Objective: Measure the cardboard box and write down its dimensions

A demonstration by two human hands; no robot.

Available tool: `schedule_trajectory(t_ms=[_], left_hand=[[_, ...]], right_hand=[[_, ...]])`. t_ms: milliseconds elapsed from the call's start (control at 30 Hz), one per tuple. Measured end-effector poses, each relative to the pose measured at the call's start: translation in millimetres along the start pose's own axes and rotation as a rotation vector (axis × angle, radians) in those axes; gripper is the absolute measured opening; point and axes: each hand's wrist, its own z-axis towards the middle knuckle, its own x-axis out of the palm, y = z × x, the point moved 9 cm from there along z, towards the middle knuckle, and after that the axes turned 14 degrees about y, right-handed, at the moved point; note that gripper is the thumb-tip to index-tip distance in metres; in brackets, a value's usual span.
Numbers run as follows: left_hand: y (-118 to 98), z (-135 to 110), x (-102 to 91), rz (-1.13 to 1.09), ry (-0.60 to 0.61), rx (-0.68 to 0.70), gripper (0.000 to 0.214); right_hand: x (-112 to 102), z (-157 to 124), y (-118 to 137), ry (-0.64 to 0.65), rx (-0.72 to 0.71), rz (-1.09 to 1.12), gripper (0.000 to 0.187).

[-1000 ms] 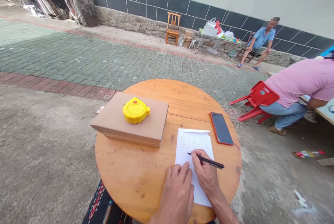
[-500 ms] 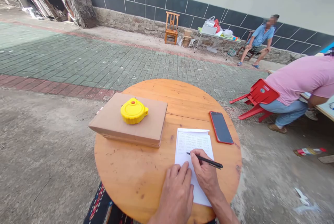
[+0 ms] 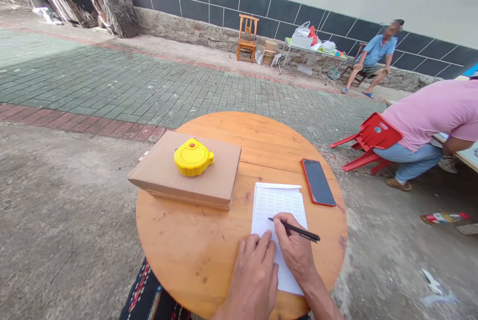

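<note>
Materials and finish, round table (image 3: 179, 248)
Smooth wood, slight sheen. Toward left edge: matt cardboard box (image 3: 224, 163); on it, smooth plastic tape measure (image 3: 193, 158). By right edge: glossy-faced phone (image 3: 318, 182). Toward near edge: matt paper (image 3: 278, 204), plastic-looking pen (image 3: 301, 233).

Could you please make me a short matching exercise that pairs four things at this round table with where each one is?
Things
1. tape measure
2. phone
3. pen
4. left hand

Places
A. gripped in the right hand
B. fingers resting on the paper
C. on top of the cardboard box
D. on the table, to the right of the paper

Right pairs: 1-C, 2-D, 3-A, 4-B
</note>
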Motion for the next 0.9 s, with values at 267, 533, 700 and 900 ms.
schedule_trajectory(t_ms=[267,533,700,900], left_hand=[[0.1,-0.2,-1.1,-0.007,0.016,-0.003,0.039],[-0.5,0.5,-4.2,-0.009,0.018,-0.011,0.039],[-0.4,-0.6,-3.5,-0.016,0.015,-0.012,0.038],[0.7,0.3,-3.1,-0.019,0.022,-0.017,0.037]], right_hand=[[1.9,0.6,-1.8,0.022,-0.009,-0.023,0.023],[2.8,0.9,-0.7,0.038,-0.006,-0.005,0.024],[2.0,0.6,0.8,0.045,-0.008,-0.002,0.023],[-2.3,-1.1,-2.6,0.000,0.014,0.031,0.023]])
